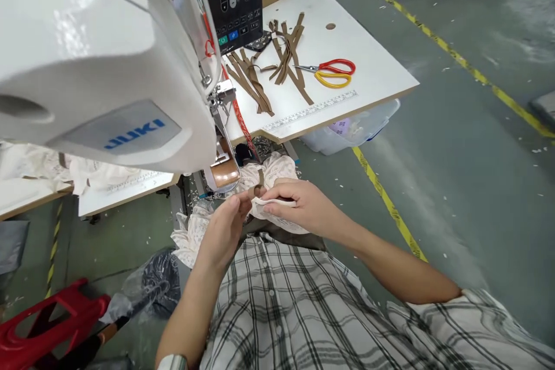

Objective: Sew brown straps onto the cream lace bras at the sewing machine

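In front of the sewing machine (143, 63), both my hands are on a gathered off-white garment piece (280, 167) with a fine pattern. My right hand (306, 202) pinches its pale folded edge between thumb and fingers. Close beside it, my left hand (228, 222) is closed with the fingertips at a brown fabric strip (259, 189) on the garment. More of the patterned cloth (193, 234) hangs left of my left wrist. The machine's needle area, with a copper-coloured part (225, 173), is just above my left hand.
On the white table (368, 75) lie several brown strips (254, 84) and red-and-yellow scissors (333, 72). A control panel (234, 6) stands behind. Below the table edge is a clear plastic bin (351, 130). Pale cloth (99, 173) lies left; a red stool (47, 324) is lower left.
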The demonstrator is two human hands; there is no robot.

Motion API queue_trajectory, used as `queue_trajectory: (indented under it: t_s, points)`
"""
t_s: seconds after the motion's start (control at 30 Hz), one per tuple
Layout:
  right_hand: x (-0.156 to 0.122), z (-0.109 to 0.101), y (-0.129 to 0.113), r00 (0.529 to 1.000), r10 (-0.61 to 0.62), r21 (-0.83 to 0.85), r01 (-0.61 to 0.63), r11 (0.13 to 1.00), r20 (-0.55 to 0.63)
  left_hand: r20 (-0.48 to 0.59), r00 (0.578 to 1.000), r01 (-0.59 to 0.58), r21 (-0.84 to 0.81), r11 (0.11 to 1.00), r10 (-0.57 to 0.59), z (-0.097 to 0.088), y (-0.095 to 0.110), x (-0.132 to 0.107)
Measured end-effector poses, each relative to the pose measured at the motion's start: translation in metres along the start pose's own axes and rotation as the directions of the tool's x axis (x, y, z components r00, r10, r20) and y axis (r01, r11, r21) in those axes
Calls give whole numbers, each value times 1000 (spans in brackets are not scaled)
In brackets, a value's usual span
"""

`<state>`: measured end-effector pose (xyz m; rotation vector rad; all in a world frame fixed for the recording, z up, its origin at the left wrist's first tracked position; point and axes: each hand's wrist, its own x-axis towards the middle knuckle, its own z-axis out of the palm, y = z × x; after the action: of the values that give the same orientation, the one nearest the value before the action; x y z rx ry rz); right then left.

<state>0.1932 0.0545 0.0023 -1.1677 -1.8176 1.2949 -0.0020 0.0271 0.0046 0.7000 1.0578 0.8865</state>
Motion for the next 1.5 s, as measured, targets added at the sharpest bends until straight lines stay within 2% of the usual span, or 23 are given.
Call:
queue_trajectory:
  t_s: [0.1, 0.17, 0.27, 0.33, 0.4, 0.57, 0.8, 0.83, 0.87, 0.9, 0.97, 1.0, 1.07, 1.1, 1.13, 1.17, 1.23, 1.27, 1.3, 1.33, 1.4, 1.43, 1.5]
  points:
    - [-10, 5, 8, 981, -179, -327, 145, 934, -76, -1, 997, -72, -159, 985, 73, 8, 4, -5]
    - [-14, 8, 15, 931, -329, -490, 215, 845, -159, -60, 984, -180, -234, 955, 170, 13, 4, -13]
    - [-16, 10, 21, 816, -515, -564, 304, 768, -262, -124, 936, -350, -216, 912, 330, 16, -2, -27]
    - [-17, 11, 23, 744, -595, -554, 370, 746, -305, -113, 901, -432, -138, 891, 419, 17, -9, -35]
    - [-18, 13, 23, 695, -642, -538, 422, 730, -325, -87, 872, -487, -67, 871, 481, 17, -18, -40]
    - [-22, 18, 25, 669, -670, -528, 460, 714, -322, -41, 817, -574, 37, 818, 575, 15, -30, -46]
    - [-22, 22, 22, 667, -668, -517, 465, 719, -329, 0, 806, -590, 88, 802, 593, 11, -27, -49]
    - [-23, 21, 21, 684, -654, -512, 454, 729, -323, -6, 809, -585, 98, 805, 588, 11, -25, -49]
    - [-23, 20, 20, 725, -616, -496, 430, 754, -308, -27, 813, -576, 107, 811, 581, 10, -23, -49]
    - [-23, 19, 19, 793, -545, -463, 389, 797, -272, -68, 819, -561, 112, 820, 569, 9, -19, -48]
    - [-24, 15, 17, 946, -314, -328, 272, 904, -81, -172, 831, -515, 119, 849, 529, 3, -9, -45]
    - [-24, 14, 17, 981, -184, -229, 195, 954, 68, -216, 836, -485, 137, 863, 504, -2, -5, -43]
    - [-27, 13, 19, 947, 9, 22, -17, 1000, 321, -223, 862, -398, 260, 880, 456, -13, 0, -41]
    - [-29, 15, 21, 931, 71, 173, -141, 975, 357, -174, 876, -366, 367, 855, 449, -20, -3, -41]
    - [-32, 17, 24, 936, 139, 336, -251, 908, 324, -91, 886, -359, 487, 796, 455, -25, -10, -43]
    - [-36, 20, 26, 942, 227, 496, -324, 806, 246, 18, 889, -376, 599, 707, 458, -29, -21, -44]
    - [-47, 28, 30, 907, 411, 731, -345, 588, 98, 268, 851, -487, 727, 485, 453, -34, -56, -45]
    - [-53, 32, 31, 882, 466, 788, -339, 514, 76, 360, 833, -526, 751, 399, 421, -35, -77, -44]
    - [-61, 35, 31, 869, 487, 808, -350, 473, 92, 371, 833, -520, 780, 349, 411, -36, -99, -39]
    - [-68, 36, 31, 868, 482, 805, -370, 464, 120, 352, 829, -511, 791, 335, 433, -38, -119, -33]
    - [-84, 32, 27, 885, 438, 756, -393, 524, 157, 280, 837, -460, 826, 327, 471, -45, -150, -16]
    - [-91, 26, 25, 900, 410, 718, -383, 581, 147, 256, 835, -447, 831, 330, 487, -51, -159, -7]
    - [-102, 7, 22, 930, 362, 622, -319, 715, 61, 216, 829, -431, 835, 343, 515, -65, -161, 6]
